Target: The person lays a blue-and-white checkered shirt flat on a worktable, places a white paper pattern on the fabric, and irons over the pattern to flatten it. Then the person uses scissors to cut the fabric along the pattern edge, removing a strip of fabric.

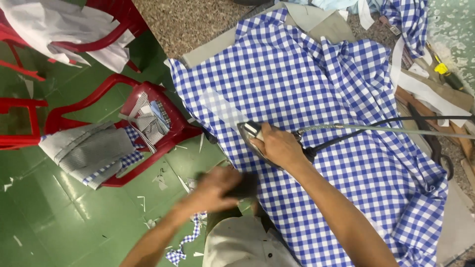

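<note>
A blue and white checked cloth lies spread over a padded table. My right hand grips the handle of an electric iron, whose soleplate rests on the cloth near its left edge. A black cord and a grey hose run from the iron to the right. My left hand, blurred by motion, sits at the near edge of the cloth with its fingers on a dark patch there; whether it holds anything I cannot tell.
A red plastic chair on the green floor holds folded striped and checked fabric pieces. Another red chair at top left carries white cloth. Scraps litter the floor. Fabric strips and black scissors lie at the table's right.
</note>
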